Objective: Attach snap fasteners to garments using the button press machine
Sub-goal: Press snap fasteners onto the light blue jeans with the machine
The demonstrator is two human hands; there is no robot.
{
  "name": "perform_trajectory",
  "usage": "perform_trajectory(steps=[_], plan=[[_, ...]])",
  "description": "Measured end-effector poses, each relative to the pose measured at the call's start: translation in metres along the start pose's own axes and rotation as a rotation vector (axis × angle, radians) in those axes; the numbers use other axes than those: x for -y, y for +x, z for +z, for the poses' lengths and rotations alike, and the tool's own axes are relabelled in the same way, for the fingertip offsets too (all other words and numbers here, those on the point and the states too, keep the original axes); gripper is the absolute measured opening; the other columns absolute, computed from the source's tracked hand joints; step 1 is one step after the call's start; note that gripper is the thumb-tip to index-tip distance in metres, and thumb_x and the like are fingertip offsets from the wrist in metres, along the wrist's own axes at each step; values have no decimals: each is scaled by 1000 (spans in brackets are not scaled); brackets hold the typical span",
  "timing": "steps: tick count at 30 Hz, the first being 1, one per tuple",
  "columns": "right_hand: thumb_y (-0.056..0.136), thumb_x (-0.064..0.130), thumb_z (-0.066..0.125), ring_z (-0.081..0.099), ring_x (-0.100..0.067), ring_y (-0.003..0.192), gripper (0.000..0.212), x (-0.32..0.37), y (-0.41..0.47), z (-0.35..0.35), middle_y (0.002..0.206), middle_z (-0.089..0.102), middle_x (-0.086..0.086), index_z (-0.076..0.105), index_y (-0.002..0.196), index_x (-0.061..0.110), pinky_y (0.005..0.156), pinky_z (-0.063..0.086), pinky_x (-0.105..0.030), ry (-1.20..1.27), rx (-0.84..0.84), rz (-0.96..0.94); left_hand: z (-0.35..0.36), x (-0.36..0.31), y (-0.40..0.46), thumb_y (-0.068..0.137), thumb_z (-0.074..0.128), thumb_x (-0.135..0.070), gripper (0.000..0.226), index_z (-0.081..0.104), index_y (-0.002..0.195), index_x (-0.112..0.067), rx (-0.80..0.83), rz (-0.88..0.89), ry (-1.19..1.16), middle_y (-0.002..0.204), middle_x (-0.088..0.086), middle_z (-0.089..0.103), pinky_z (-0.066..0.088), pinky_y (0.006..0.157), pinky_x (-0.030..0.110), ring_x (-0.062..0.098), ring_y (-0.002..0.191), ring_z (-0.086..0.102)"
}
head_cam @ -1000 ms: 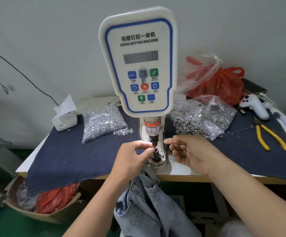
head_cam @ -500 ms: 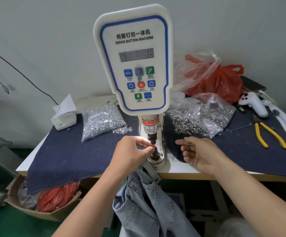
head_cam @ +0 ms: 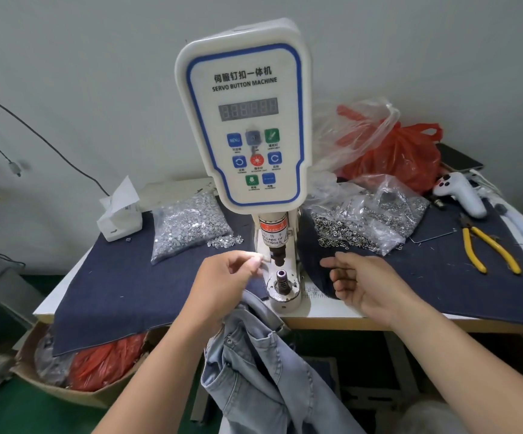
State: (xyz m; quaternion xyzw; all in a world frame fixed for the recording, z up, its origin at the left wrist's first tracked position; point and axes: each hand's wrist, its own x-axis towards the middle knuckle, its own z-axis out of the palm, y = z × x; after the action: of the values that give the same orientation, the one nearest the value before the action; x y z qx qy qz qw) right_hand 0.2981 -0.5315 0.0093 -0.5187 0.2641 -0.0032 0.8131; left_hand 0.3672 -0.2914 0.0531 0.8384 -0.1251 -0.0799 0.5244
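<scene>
1. Denim-covered worktable (head_cam: 134, 286) against a plain grey wall carries the button press machine (head_cam: 244, 120) at its front edge, so the lower die (head_cam: 282, 274) sits within easy reach; it looks bare, with no garment over it.
2. Two bags of snap fasteners, one on the left (head_cam: 188, 227) and one on the right (head_cam: 369, 223), flank the machine, probably so each hand can feed its own part.
3. Left hand (head_cam: 225, 277) hovers just left of the die, fingertips pinched together; whether they hold a fastener I cannot tell.
4. Right hand (head_cam: 363, 283) hangs loosely curled and empty, near the right bag.
5. Jeans (head_cam: 263, 364) drape off the table edge below the die, apparently waiting to be lifted over it.
</scene>
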Motion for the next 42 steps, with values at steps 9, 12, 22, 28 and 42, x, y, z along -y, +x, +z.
perform_trajectory(steps=[9,12,22,28,42], plan=[[80,60,77,63,9,92,57,-11,-48,28,117,63,35,56,132,49,81,48,-9,-1046,575,-411,-4,-11,-12,99,68,-28,16,75,104,-15,133,-200,-590,84,-4,73,48,52,19,8,51,52],[88,54,74,53,8,87,26,-11,-51,34,102,56,19,63,102,35,72,38,-12,-1287,623,-526,-3,-16,-11,86,72,-35,24,75,101,-17,196,-185,-657,87,-2,74,50,55,19,7,53,55],[100,15,66,49,-6,71,24,4,-49,19,74,55,8,58,79,24,64,40,-18,-701,614,-356,-43,-5,-2,70,86,-68,50,77,103,-32,972,-87,649,94,-15,80,57,72,22,7,88,76],[81,52,83,53,-1,68,35,21,-42,6,75,63,13,66,91,24,62,41,-20,-1022,509,-351,-50,16,1,100,72,-18,24,70,120,-5,928,-39,201,107,4,75,54,98,36,20,102,69],[87,59,74,66,-18,85,57,17,-35,-2,93,72,-13,72,98,3,76,54,-30,-660,649,-33,-22,20,-4,86,85,-41,34,81,105,-13,698,-73,-117,104,8,81,57,81,24,17,94,76]])
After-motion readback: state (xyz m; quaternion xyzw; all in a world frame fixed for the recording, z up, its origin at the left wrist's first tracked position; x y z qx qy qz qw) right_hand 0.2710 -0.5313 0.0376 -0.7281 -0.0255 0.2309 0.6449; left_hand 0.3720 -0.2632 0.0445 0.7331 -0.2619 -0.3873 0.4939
